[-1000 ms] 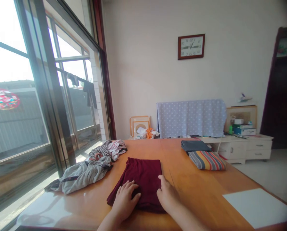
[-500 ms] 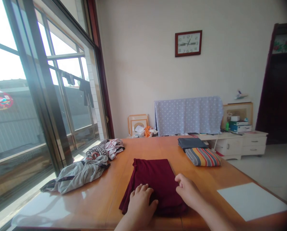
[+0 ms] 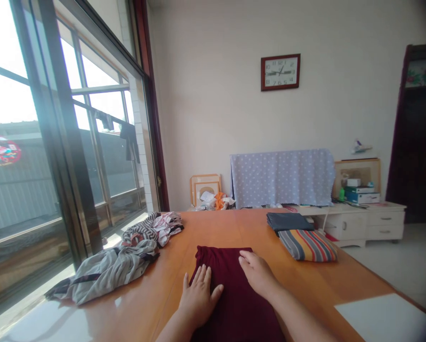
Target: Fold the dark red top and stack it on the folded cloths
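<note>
From my distant seat, through the head view, I see the maroon cloth lying flat on the wooden table, at the near side and just about in the middle of my picture; its far left corner is rumpled, its far edge runs fairly straight, and its near end passes out of my frame at the bottom. My left hand rests palm down along the cloth's left side, fingers spread and thumb out, released and grasping nothing; my right hand lies at the cloth's far right corner, fingers bent and close together, and I cannot tell whether they pinch the fabric or merely press on it.

To the left, near the window, I have a crumpled grey garment, with a black-and-white striped garment and a pale pink garment bunched beyond it; on the far right of the table a dark blue bundle sits just behind a multicoloured striped bundle, both flat and neat; a white sheet lies nearer, by the right edge; a clock hangs on the wall ahead.
</note>
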{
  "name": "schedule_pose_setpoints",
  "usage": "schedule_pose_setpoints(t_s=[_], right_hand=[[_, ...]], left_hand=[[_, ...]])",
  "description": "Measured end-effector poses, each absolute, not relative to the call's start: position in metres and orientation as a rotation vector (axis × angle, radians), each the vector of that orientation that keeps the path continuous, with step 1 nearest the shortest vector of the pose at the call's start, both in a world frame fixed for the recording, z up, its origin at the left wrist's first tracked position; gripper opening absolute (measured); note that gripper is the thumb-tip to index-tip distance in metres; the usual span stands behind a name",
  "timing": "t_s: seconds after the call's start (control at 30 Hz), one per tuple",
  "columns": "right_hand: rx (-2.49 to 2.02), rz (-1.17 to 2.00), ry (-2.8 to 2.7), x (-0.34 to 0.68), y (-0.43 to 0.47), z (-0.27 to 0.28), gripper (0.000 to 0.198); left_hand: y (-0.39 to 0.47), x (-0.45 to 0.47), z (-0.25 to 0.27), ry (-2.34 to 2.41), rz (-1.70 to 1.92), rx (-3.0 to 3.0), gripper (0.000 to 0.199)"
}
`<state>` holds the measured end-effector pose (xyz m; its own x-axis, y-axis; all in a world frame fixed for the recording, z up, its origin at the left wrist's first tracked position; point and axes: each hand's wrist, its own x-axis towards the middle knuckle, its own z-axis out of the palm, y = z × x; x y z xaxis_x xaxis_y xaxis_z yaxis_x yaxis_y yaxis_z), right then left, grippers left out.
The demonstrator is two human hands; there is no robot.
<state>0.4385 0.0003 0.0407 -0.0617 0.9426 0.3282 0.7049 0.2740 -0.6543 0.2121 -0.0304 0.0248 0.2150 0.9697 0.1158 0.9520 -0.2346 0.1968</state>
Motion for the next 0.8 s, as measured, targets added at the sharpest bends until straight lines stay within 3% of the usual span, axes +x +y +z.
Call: schedule_pose_setpoints(t_s=[0.37,0.6,0.8], right_hand=[[-1.695,0.387,-2.148,0.436,0.038,-0.005,0.065],[-1.707,0.323,-2.167,0.435,0.042,-0.011,0.067],[-1.731,0.322,-2.121,0.435,0.040,-0.011,0.068]], left_hand=[[-0.025,0.208,0.026,1.918,0.249,2.301,0.089],[0.012,0.228,0.045,1.928,0.452,2.412,0.062],[0.053,0.229,0.030,1.902,0.379,2.425,0.072]])
